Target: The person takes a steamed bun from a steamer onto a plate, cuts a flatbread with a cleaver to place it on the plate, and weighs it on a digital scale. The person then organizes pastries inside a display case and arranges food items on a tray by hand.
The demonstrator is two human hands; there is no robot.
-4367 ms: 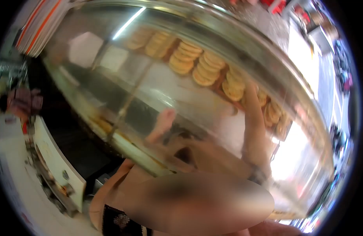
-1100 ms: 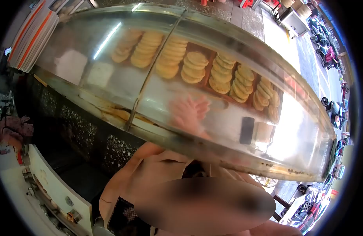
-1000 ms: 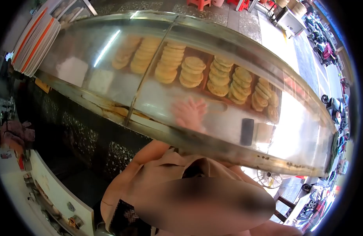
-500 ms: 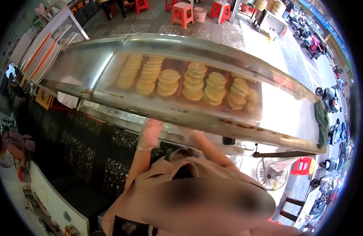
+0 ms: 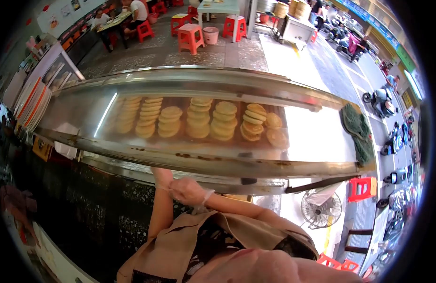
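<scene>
My left hand (image 5: 162, 178) is at the near edge of the glass case (image 5: 218, 167), its fingers hidden beneath that edge. My right hand (image 5: 187, 191), in a clear plastic glove, reaches across to my left wrist, its fingers closed on clear plastic there, which looks like the cuff of the left glove. Behind the glass, several stacks of round flat breads (image 5: 169, 121) lie on a brown tray. A dark flat object (image 5: 248, 181) is under the case's front edge, right of my hands.
Stacked plates (image 5: 31, 104) stand at the case's left end; a green cloth (image 5: 357, 134) hangs over its right end. A fan (image 5: 321, 208) is to the lower right. Beyond are red stools (image 5: 190, 38), seated people (image 5: 135, 16), a metal stand with steamers and a street with scooters.
The view has shifted, showing more of the room beyond. My hands were apart half a second ago; my right hand has moved left to my left wrist and closed on the plastic.
</scene>
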